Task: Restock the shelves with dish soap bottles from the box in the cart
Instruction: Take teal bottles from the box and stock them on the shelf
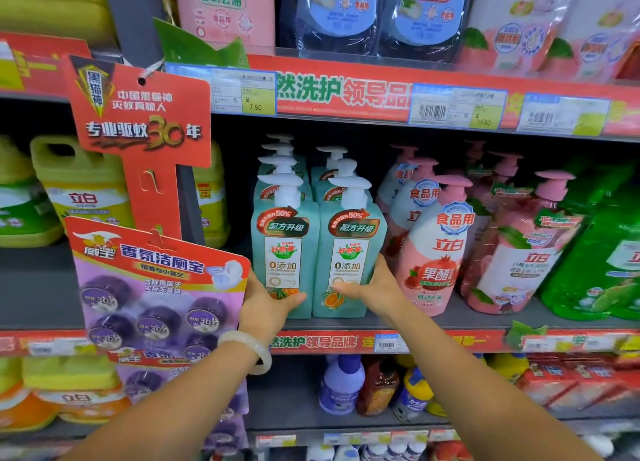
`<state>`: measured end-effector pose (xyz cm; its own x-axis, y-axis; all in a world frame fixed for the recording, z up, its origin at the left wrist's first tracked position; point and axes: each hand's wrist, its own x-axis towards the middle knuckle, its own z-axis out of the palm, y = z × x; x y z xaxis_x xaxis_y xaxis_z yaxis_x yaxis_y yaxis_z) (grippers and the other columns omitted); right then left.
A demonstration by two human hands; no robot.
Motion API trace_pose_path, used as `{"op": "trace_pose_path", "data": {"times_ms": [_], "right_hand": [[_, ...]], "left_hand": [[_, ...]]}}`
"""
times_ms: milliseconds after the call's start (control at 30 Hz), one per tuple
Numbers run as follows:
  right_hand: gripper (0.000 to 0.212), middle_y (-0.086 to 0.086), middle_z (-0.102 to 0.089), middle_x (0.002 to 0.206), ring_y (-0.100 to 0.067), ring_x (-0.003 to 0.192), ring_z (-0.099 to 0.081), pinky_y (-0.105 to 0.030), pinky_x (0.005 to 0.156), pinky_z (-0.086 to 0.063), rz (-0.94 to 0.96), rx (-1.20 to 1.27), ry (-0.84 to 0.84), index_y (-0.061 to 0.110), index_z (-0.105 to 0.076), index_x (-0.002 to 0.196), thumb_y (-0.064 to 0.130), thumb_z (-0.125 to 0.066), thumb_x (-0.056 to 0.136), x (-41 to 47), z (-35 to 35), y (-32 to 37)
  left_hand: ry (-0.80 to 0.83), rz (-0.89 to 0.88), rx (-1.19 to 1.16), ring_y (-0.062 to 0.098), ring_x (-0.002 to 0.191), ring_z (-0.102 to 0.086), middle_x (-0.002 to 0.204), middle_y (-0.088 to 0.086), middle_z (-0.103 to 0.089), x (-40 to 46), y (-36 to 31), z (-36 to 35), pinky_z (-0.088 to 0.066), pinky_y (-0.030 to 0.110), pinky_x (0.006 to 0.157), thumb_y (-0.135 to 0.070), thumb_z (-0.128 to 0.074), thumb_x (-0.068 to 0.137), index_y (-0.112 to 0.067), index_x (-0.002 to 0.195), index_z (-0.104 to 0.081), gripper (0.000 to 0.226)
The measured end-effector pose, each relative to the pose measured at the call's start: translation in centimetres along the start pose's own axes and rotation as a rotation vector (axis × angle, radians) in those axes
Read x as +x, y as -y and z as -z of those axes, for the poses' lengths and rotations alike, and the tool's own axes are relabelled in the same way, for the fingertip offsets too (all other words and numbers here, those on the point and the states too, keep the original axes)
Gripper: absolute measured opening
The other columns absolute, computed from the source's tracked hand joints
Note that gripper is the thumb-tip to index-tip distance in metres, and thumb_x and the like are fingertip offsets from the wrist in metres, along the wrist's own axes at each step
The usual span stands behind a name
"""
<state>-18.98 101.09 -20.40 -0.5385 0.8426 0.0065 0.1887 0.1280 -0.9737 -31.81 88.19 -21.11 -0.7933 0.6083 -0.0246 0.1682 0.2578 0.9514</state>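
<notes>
Two rows of teal dish soap pump bottles stand on the middle shelf (450, 317). My left hand (266, 305) grips the lower left of the front left teal bottle (284, 249), thumb across its front. My right hand (374, 287) holds the lower right side of the front right teal bottle (348, 253), thumb on its label. Both bottles stand upright on the shelf, side by side, touching. Several more teal bottles line up behind them. The box and the cart are out of view.
Pink pump bottles (436, 249) stand just right of the teal ones, green bottles (602, 260) further right. A hanging strip of purple toilet cleaner packs (156, 287) and a red sign (138, 111) hang at left, close to my left wrist. Yellow jugs (83, 187) sit behind.
</notes>
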Motion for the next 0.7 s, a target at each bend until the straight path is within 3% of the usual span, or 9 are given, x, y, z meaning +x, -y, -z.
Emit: {"op": "trace_pose_path", "data": {"times_ms": [133, 233, 367, 533, 700], "right_hand": [[0.085, -0.001, -0.058, 0.118, -0.015, 0.106, -0.055, -0.025, 0.085, -0.046, -0.017, -0.012, 0.022, 0.012, -0.031, 0.136, 0.001, -0.08, 0.068, 0.2, 0.1, 0.0], [0.086, -0.004, -0.057, 0.125, -0.016, 0.107, -0.056, -0.026, 0.084, -0.048, -0.038, -0.004, 0.036, 0.013, -0.029, 0.137, 0.0, -0.08, 0.068, 0.4, 0.1, 0.0], [0.085, 0.0, -0.058, 0.118, -0.016, 0.106, -0.056, -0.023, 0.079, -0.048, -0.055, 0.005, 0.046, 0.014, -0.029, 0.136, 0.0, -0.079, 0.069, 0.4, 0.0, 0.1], [0.087, -0.006, -0.057, 0.127, -0.017, 0.108, -0.056, -0.029, 0.087, -0.048, -0.075, 0.014, 0.056, 0.013, -0.027, 0.139, -0.002, -0.078, 0.07, 0.6, 0.0, 0.2], [0.084, -0.003, -0.055, 0.127, -0.016, 0.107, -0.055, -0.024, 0.084, -0.049, -0.095, -0.049, 0.055, 0.009, -0.029, 0.135, -0.002, -0.079, 0.068, -0.6, 0.0, -0.1]], "left_hand": [[0.008, -0.003, -0.006, 0.03, 0.13, -0.044, 0.141, 0.009, -0.045, -0.1, -0.2, 0.0, -0.036, 0.041, 0.106, -0.012, -0.078, 0.074, -0.01, 0.146, -0.015, 0.096], [0.008, 0.015, -0.006, 0.03, 0.131, -0.042, 0.142, 0.009, -0.044, -0.2, -0.2, -0.1, -0.035, 0.043, 0.106, -0.012, -0.078, 0.075, -0.011, 0.146, -0.014, 0.095], [-0.001, 0.02, 0.004, 0.03, 0.132, -0.041, 0.143, 0.009, -0.042, 0.0, 0.0, -0.3, -0.035, 0.044, 0.107, -0.014, -0.078, 0.074, -0.011, 0.146, -0.015, 0.095], [-0.018, 0.034, 0.023, 0.032, 0.132, -0.041, 0.143, 0.01, -0.042, 0.2, 0.1, -0.5, -0.036, 0.045, 0.107, -0.016, -0.078, 0.074, -0.01, 0.145, -0.015, 0.095], [-0.025, 0.088, 0.087, 0.032, 0.128, -0.047, 0.14, 0.013, -0.047, -0.3, 0.3, -0.9, -0.037, 0.04, 0.105, -0.018, -0.08, 0.073, -0.002, 0.139, -0.021, 0.09]]}}
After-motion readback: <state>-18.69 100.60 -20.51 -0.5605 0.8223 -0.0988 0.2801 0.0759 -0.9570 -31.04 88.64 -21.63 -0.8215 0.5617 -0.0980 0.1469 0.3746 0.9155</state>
